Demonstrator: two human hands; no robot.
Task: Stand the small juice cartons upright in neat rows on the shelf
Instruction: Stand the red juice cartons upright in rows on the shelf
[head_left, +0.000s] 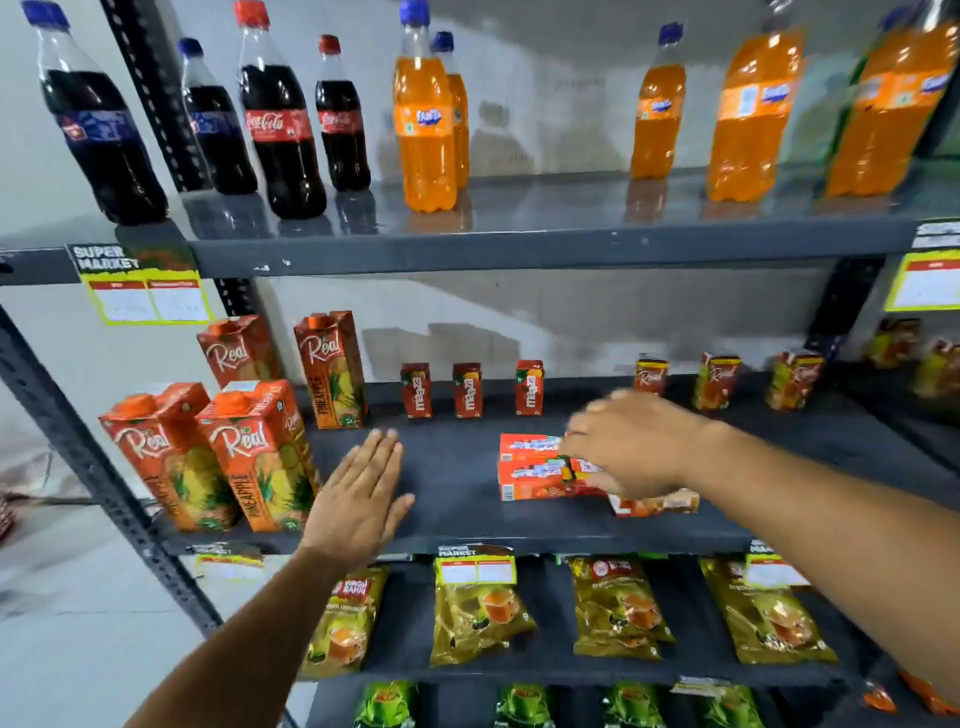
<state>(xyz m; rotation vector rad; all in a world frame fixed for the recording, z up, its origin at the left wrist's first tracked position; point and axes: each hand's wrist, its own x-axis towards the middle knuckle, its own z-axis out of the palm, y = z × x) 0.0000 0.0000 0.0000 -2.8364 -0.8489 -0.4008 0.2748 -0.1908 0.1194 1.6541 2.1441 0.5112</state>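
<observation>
On the dark middle shelf (457, 499), several small orange-red juice cartons lie on their sides: two stacked ones (530, 470) and another (657, 503) under my wrist. My right hand (631, 441) reaches down over them, fingers curled around one lying carton (584, 466). My left hand (361, 499) hovers flat, fingers spread, over the bare shelf left of the pile, holding nothing. At the back, three small Maaza cartons (467, 389) stand upright in a row, with three small Real cartons (719, 381) upright further right.
Tall Real pineapple cartons (260, 452) stand at the shelf's left end. Cola and orange soda bottles (423, 119) fill the shelf above. Tea pouches (475, 613) lie on the shelf below. Price tags (148, 301) hang on shelf edges.
</observation>
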